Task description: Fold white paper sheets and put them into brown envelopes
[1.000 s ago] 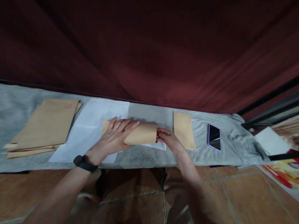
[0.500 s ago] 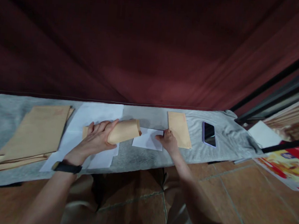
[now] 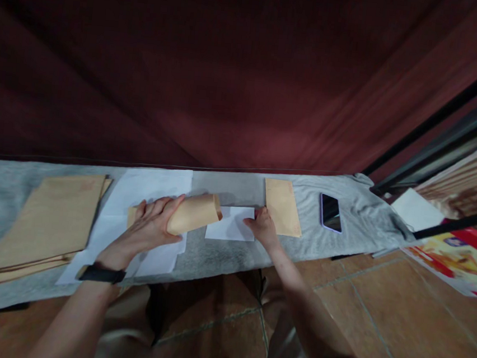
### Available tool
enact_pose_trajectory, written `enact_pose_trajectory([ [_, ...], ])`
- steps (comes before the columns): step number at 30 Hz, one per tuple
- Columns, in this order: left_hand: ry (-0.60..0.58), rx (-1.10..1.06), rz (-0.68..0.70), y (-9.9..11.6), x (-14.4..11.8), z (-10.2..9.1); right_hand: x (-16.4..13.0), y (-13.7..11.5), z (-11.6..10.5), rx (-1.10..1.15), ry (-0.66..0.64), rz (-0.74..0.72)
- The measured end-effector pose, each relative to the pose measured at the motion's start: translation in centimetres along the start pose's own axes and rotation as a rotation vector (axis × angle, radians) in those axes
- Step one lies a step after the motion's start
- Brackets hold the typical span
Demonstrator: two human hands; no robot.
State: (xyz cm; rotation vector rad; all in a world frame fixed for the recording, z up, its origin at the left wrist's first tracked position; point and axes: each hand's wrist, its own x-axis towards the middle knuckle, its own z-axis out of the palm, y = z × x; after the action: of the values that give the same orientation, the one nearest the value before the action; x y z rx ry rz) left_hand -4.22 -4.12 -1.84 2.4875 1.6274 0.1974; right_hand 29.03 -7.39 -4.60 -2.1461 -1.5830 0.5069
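My left hand (image 3: 151, 228) grips a brown envelope (image 3: 195, 213) bowed open, its mouth pointing right, held over a large white sheet (image 3: 139, 203). A black band sits on that wrist. Just right of the envelope's mouth lies a folded white paper (image 3: 229, 224) on the grey cloth. My right hand (image 3: 264, 229) rests its fingers on the right edge of that paper. Beyond the right hand lies a single flat brown envelope (image 3: 283, 207).
A stack of brown envelopes (image 3: 46, 227) lies at the left of the grey-covered table (image 3: 343, 234). A phone (image 3: 330, 212) lies face up at the right. Dark red curtain hangs behind. Tiled floor below, printed sheets (image 3: 462, 257) at far right.
The folded white paper, earlier at the envelope's mouth under both hands, now lies bare on the cloth. My left hand has drawn the envelope leftward; my right hand stays on the paper's edge.
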Motion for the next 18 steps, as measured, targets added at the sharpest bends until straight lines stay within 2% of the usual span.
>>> enact_pose_trajectory([
  [4, 0.007, -0.003, 0.01, -0.1, 0.0, 0.0, 0.4, -0.2, 0.1, 0.147, -0.025, 0.028],
  [7, 0.004, -0.009, 0.01, 0.1, 0.0, -0.2, 0.9, -0.1, -0.2, 0.244, -0.038, -0.019],
  [9, -0.001, -0.009, -0.001, 0.1, -0.1, -0.3, 1.2, 0.0, -0.8, 0.328, 0.043, -0.053],
  [14, 0.008, 0.002, -0.002, -0.3, -0.1, 0.0, 1.7, 0.1, -2.5, 0.614, 0.339, -0.091],
  [18, 0.041, 0.004, 0.021, -0.7, 0.0, 0.6, 1.4, -0.5, -2.7, 0.735, 0.361, -0.134],
])
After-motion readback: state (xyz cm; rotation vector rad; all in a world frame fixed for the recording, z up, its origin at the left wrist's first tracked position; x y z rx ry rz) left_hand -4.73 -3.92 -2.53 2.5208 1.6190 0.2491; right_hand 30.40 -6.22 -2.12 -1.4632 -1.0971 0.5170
